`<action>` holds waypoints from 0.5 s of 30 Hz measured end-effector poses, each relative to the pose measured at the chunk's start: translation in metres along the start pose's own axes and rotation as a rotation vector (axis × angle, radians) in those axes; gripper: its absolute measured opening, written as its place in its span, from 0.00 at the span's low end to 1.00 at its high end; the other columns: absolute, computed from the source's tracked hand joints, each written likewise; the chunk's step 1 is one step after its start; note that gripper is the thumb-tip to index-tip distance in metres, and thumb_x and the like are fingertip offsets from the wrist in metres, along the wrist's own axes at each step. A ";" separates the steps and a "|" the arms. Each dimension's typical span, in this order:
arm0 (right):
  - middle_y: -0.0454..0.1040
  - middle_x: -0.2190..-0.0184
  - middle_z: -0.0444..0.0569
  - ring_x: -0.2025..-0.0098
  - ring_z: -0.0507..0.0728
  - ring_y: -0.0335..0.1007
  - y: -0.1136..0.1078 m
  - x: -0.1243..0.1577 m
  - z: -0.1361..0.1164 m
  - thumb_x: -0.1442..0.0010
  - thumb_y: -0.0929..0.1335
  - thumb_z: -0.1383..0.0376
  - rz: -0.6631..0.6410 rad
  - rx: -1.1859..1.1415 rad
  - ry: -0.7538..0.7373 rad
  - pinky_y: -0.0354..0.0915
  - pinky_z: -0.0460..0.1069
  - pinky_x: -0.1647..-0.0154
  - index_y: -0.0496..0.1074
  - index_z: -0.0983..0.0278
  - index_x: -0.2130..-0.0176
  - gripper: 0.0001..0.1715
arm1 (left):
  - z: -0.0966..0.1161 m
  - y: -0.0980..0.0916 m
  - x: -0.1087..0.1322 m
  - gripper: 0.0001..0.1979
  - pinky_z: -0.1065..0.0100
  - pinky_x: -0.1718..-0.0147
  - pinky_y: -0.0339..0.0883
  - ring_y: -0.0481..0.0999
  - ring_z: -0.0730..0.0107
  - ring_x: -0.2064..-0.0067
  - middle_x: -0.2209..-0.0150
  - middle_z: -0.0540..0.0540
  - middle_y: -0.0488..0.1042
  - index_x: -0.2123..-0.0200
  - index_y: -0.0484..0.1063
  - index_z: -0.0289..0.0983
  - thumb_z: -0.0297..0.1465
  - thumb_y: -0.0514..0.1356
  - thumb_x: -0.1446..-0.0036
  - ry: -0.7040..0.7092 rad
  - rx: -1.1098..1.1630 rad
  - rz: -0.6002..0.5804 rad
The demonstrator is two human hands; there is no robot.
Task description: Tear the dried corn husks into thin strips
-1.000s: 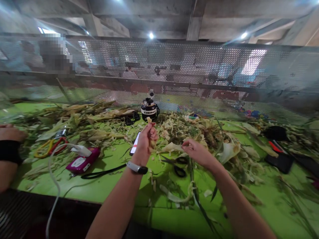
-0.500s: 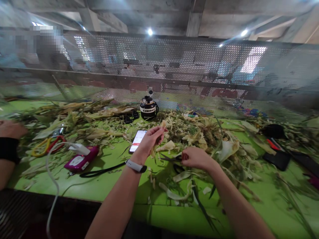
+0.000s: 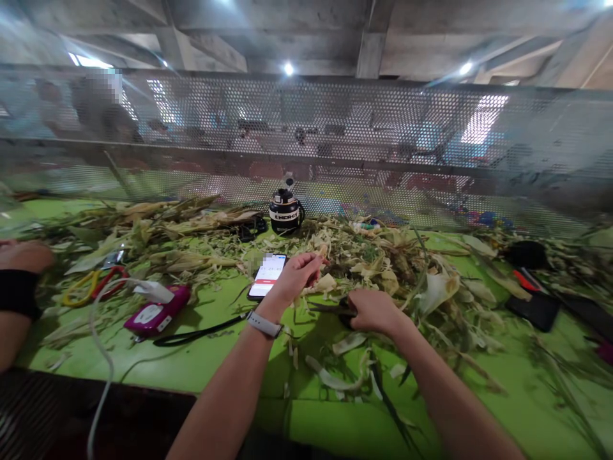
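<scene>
Green counter before a perforated metal screen: a worker's left hand pinches a pale husk scrap, while the right hand, nearer the scissors, curls around their handles; the blades point leftward, lying just below the left hand.

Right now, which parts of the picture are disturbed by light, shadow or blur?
In the head view, ceiling lamps flare; whatever lies behind the perforated screen looks hazy. Same head view: a dark shadow lies on the green table below the hands; pixelation covers part of the phone.
</scene>
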State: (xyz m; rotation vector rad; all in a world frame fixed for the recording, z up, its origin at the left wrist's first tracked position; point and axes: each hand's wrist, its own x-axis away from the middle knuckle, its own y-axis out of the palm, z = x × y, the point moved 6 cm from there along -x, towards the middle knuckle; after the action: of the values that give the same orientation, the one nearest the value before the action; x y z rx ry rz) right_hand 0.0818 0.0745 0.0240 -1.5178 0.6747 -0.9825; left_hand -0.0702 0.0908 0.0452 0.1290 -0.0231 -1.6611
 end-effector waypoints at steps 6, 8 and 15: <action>0.72 0.59 0.57 0.59 0.63 0.69 0.002 -0.001 0.004 0.55 0.66 0.63 0.001 -0.003 -0.008 0.59 0.49 0.68 0.70 0.67 0.59 0.22 | -0.001 -0.002 -0.001 0.17 0.76 0.85 0.48 0.57 0.82 0.84 0.85 0.54 0.62 0.73 0.71 0.34 0.44 0.62 0.55 -0.001 -0.006 0.012; 0.73 0.61 0.57 0.60 0.63 0.70 0.004 -0.002 0.005 0.55 0.65 0.63 -0.024 -0.018 -0.002 0.58 0.48 0.69 0.71 0.66 0.60 0.19 | -0.002 -0.002 -0.001 0.17 0.76 0.85 0.49 0.57 0.82 0.84 0.85 0.54 0.63 0.73 0.71 0.34 0.43 0.62 0.55 0.000 -0.002 0.005; 0.75 0.67 0.52 0.64 0.60 0.70 0.002 -0.003 0.017 0.58 0.67 0.64 -0.015 -0.095 -0.007 0.54 0.46 0.74 0.72 0.64 0.69 0.12 | -0.002 -0.004 -0.002 0.16 0.76 0.85 0.49 0.57 0.82 0.84 0.85 0.54 0.63 0.72 0.72 0.34 0.43 0.63 0.54 0.016 0.006 0.009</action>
State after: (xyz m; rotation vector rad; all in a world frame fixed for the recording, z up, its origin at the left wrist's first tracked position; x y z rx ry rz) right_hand 0.0950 0.0847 0.0211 -1.6110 0.7143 -0.9674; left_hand -0.0739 0.0930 0.0428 0.1464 -0.0165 -1.6507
